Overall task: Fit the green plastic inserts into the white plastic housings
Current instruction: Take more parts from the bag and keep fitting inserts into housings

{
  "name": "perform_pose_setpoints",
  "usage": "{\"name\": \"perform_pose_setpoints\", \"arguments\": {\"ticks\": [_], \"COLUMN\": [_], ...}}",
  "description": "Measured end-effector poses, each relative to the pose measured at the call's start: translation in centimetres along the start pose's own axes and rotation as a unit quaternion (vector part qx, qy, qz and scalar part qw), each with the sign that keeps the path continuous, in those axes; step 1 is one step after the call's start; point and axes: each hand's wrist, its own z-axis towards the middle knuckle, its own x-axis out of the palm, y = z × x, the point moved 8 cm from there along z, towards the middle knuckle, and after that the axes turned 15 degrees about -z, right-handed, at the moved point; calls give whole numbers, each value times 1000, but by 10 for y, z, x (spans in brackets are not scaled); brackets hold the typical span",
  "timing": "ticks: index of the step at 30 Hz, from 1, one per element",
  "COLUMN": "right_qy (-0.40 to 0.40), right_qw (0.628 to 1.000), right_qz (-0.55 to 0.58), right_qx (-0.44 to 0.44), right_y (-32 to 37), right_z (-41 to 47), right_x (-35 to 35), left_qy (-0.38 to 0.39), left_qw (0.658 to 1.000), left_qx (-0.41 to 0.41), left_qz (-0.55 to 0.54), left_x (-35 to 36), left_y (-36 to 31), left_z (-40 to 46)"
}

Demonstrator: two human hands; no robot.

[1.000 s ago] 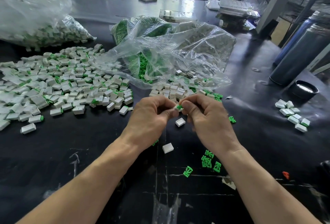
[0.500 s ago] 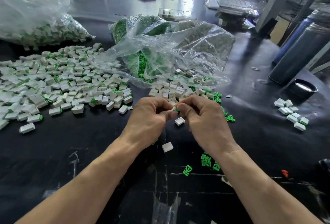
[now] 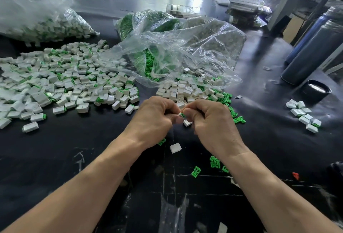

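- Head view, far left of the black counter [image 3: 55, 158]: a clear bag of finished pieces [image 3: 46, 26] lies at the back, and a wide spread of white housings with green showing [image 3: 65, 82] lies in front of it.
- Centre back: a crumpled clear bag [image 3: 185, 47] holds loose green inserts [image 3: 148, 63], with a small heap of empty white housings [image 3: 185, 89] at its mouth.
- Centre front: the left hand [image 3: 156, 121] and right hand [image 3: 209, 121] meet above the counter, fingers curled, together pinching one white housing with a green insert [image 3: 181, 115] at its end. How far the insert sits inside cannot be told.
- Just below the hands, a lone white housing [image 3: 175, 148] lies on the counter, and another [image 3: 187, 122] lies between the thumbs.
- Right of that, scattered green inserts [image 3: 215, 162] lie near the right wrist.
- Far right: a small cluster of white pieces [image 3: 302, 114], a black cap [image 3: 318, 89] and a dark flask [image 3: 313, 54].
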Motion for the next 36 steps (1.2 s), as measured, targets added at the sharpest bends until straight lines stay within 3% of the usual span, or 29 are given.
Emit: {"name": "perform_pose_setpoints", "arguments": {"ticks": [6,14,18,22,29,36], "right_qy": [-8,10,82,141,70,39], "right_qw": [999,970,938,937,919,946], "right_qz": [-31,228,288,257,317,249], "right_qx": [-8,87,177,191,223,205], "right_y": [6,-8,-15,-10,-9,-14], "right_z": [-2,-1,-4,-10,-10,-8], "right_x": [-2,0,17,29,30,32], "left_qy": [12,-5,-22,8,38,21], "left_qw": [999,992,985,975,963,963], "left_qx": [-2,-10,-2,0,-9,-3], "left_qz": [31,-129,-174,-222,-268,-267], "left_x": [2,0,0,13,25,26], "left_y": [-2,-10,-13,-15,-14,-17], "left_z": [-1,-1,-2,-3,-6,-8]}}
